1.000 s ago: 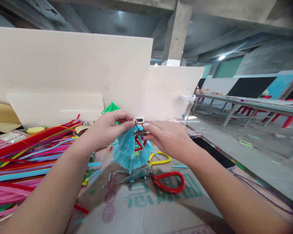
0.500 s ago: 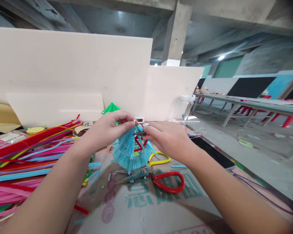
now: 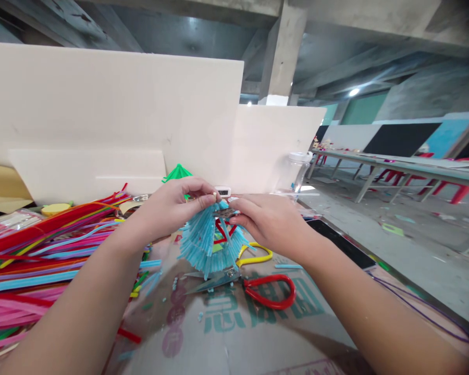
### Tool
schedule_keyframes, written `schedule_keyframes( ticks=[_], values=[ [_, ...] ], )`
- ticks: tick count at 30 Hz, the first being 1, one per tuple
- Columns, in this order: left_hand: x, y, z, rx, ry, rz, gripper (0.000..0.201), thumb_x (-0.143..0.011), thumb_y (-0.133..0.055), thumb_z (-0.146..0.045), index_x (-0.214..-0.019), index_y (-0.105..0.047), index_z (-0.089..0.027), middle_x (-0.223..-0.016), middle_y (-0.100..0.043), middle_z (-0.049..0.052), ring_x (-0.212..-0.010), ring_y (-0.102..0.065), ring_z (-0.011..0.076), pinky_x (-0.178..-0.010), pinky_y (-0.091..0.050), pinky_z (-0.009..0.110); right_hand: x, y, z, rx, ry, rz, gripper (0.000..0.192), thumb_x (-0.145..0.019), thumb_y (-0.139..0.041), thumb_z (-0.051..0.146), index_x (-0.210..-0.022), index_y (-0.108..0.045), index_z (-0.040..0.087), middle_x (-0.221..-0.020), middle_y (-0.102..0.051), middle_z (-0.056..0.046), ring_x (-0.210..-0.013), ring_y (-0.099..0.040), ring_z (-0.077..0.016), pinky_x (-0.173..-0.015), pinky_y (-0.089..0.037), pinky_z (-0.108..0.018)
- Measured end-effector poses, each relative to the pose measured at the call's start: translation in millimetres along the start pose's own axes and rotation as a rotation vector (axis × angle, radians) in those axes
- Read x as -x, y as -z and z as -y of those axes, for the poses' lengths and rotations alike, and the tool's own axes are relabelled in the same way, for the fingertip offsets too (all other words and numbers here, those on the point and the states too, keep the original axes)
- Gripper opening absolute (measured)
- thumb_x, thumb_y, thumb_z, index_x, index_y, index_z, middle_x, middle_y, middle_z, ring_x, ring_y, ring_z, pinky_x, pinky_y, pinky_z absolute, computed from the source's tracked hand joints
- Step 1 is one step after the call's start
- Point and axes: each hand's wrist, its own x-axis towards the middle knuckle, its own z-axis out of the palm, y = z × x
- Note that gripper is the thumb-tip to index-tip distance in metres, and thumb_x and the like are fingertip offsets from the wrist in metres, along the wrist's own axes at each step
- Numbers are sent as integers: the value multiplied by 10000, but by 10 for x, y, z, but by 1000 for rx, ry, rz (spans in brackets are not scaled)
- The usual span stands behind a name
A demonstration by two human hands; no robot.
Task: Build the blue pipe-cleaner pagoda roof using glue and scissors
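Observation:
A light-blue cone of fuzzy pipe cleaners (image 3: 207, 245), with red strips showing at its opening, stands on the cardboard. My left hand (image 3: 183, 203) pinches the cone near its top, thumb against forefinger. In my right hand (image 3: 266, 221), thumb and fingers close on a small flat dark metal tool (image 3: 224, 213), whose tip reaches the cone's upper right side; its exact kind is unclear. Just in front of the cone lie spread scissors (image 3: 219, 282), with one red and one yellow handle loop.
Bundles of coloured pipe cleaners (image 3: 35, 271) cover the left side. Behind are a green umbrella-shaped piece (image 3: 179, 173), a small white display (image 3: 223, 191) and a clear jar (image 3: 295, 174). A dark phone or tablet (image 3: 340, 244) lies right. White boards (image 3: 113, 104) rise behind.
The metal tool in my right hand has turned, now showing a broader flat face. My left hand and the blue cone are nearly still.

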Motion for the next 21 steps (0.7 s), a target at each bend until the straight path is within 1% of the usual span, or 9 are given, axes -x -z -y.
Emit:
schedule_keyframes(
  ticks=[6,9,12,17,21],
  values=[
    [-1,0,8,-8,-6,-1,256,-910,-562,-403,-915,-698,-186,-895,-696,18,-855,-625,162,-760,-472,254,-9,-21,11,-3,-6,1,320,-1008,-421,388,-1068,-631,154,-949,-705,-85,-830,-623,-186,-662,-372,-287],
    [-5,-5,12,-5,-14,1,265,-911,-558,-411,-925,-698,-187,-905,-698,22,-863,-627,166,-763,-474,258,-15,-12,12,26,7,-18,315,-1009,-423,384,-1070,-633,158,-948,-710,-84,-821,-621,-185,-655,-370,-290],
    [-7,-13,6,-14,-20,-1,273,-909,-555,-419,-917,-697,-186,-907,-701,30,-871,-629,175,-772,-478,269,-17,37,20,99,43,-45,308,-1011,-423,375,-1059,-642,164,-938,-718,-84,-809,-618,-187,-646,-360,-302],
    [-10,-29,-7,-30,-20,-8,251,-908,-559,-403,-905,-692,-191,-917,-701,26,-877,-629,171,-801,-475,276,-12,151,47,253,122,-47,314,-1026,-389,334,-1062,-650,164,-881,-711,-66,-751,-595,-185,-624,-335,-330],
    [-12,-39,-5,-37,-27,-8,257,-907,-555,-409,-903,-693,-192,-921,-703,30,-883,-632,177,-812,-479,286,-11,181,53,237,129,-50,309,-1026,-388,326,-1088,-645,165,-885,-708,-74,-772,-599,-189,-638,-352,-329]
  ],
)
